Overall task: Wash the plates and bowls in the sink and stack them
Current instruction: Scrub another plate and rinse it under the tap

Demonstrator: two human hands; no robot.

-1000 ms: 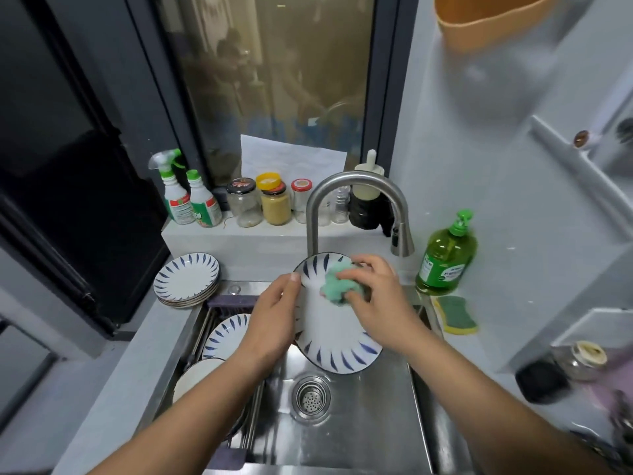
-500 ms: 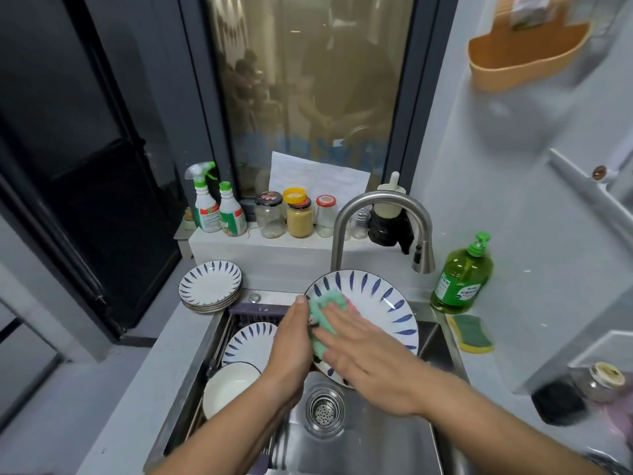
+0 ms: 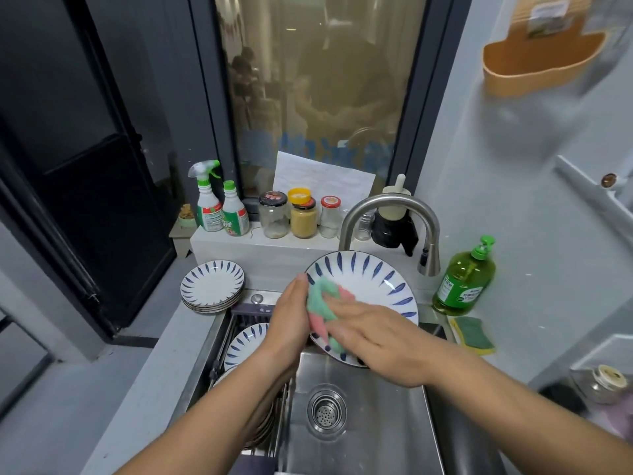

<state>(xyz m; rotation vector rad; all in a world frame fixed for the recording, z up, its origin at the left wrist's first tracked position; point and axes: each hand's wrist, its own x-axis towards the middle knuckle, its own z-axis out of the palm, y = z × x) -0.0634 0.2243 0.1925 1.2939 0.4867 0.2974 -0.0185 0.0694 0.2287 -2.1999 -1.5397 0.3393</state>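
Observation:
A white plate with blue leaf marks [image 3: 368, 286] is tilted up over the steel sink [image 3: 376, 433]. My left hand [image 3: 289, 323] grips its left rim. My right hand [image 3: 373, 341] presses a green and pink cloth [image 3: 322, 303] against the plate's lower left face, fingers fairly flat. A stack of matching plates [image 3: 212, 286] sits on the counter left of the sink. More plates [image 3: 245, 341] lie in the rack at the sink's left side, partly hidden by my left forearm.
The curved faucet [image 3: 390, 214] arches just behind the plate. A green soap bottle [image 3: 464, 279] and a green and yellow sponge [image 3: 474, 335] sit at the right. Spray bottles [image 3: 219, 207] and jars [image 3: 303, 214] line the ledge behind. The drain [image 3: 326, 411] lies below my hands.
My right hand has slid the cloth from the plate's upper middle down to its lower left. The plate now faces me more fully. The camera has tipped upward.

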